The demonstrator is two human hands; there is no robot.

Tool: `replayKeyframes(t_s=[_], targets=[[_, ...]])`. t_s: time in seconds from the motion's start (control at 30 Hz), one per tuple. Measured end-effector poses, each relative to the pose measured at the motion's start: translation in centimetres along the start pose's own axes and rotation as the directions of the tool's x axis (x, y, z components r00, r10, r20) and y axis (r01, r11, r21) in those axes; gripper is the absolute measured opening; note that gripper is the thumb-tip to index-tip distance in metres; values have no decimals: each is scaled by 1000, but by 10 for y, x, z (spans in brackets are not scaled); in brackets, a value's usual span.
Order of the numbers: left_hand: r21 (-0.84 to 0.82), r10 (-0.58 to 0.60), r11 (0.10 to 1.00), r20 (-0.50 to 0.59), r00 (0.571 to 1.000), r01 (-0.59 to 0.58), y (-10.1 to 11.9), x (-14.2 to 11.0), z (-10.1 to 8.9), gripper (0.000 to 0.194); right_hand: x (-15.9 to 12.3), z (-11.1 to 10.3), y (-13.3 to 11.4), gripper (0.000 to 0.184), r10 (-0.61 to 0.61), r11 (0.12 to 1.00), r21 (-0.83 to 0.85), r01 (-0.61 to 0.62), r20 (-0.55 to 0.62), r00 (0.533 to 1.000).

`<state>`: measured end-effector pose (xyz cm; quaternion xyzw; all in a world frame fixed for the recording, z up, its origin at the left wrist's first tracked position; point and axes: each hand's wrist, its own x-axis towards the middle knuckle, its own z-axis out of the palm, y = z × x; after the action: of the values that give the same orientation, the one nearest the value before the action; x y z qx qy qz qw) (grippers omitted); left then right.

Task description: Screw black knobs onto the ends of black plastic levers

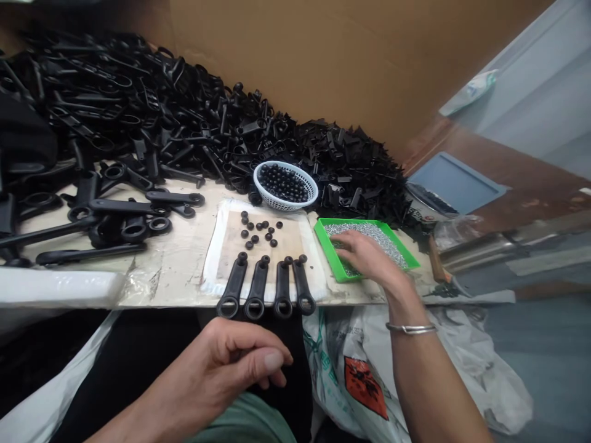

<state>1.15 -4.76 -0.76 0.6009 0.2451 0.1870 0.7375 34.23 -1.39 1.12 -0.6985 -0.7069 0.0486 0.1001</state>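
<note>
My right hand (pixel 364 255) reaches into a green tray (pixel 339 271) of small shiny metal parts (pixel 385 240). Its fingers are stretched out and slightly apart, with the tips among the parts. My left hand (pixel 231 363) hovers over my lap, just below the table's front edge. Its fingers are curled in and the thumb lies against them; whatever they hold, if anything, is hidden. Four-sided white cloth (pixel 212 258) lies on the table, with several black arm-shaped pieces (pixel 257 286) lined up at its front. Behind them several small black round pieces (pixel 255 239) are scattered.
A white basket (pixel 286 204) full of black round pieces stands behind the cloth. Heaps of black plastic parts (pixel 138 104) cover the back and left of the table. White plastic bags (pixel 332 381) hang below the front edge. A blue-grey lid (pixel 457 181) is at the right.
</note>
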Motion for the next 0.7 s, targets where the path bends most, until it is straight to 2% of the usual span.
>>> replayKeyframes(t_s=[0.1,0.2,0.3,0.4,0.53,0.63,0.7], targets=[[-45,-28,999,10,1000,29,0,0,-1,24,-1,1,-4,18,22,999,38,-21,-22,1000],[-109,-62,992,43,997,66,0,1,0,24,-8,2,-4,18,100,992,85,-90,-123,987],[-207,-69,975,83,994,85,-3,4,3,24,-14,3,-1,22,205,974,149,-172,-246,947],[-326,-77,940,97,992,105,-5,6,9,24,-18,6,3,19,277,950,229,-213,-301,912],[-489,-223,841,75,972,230,2,8,15,23,-18,8,5,17,368,904,355,-238,-365,855],[-602,-304,749,56,951,275,10,11,17,24,-24,2,-16,20,397,868,456,-197,-398,827],[-682,-325,682,43,945,266,13,15,16,26,-33,-4,-45,20,366,852,506,-138,-385,847]])
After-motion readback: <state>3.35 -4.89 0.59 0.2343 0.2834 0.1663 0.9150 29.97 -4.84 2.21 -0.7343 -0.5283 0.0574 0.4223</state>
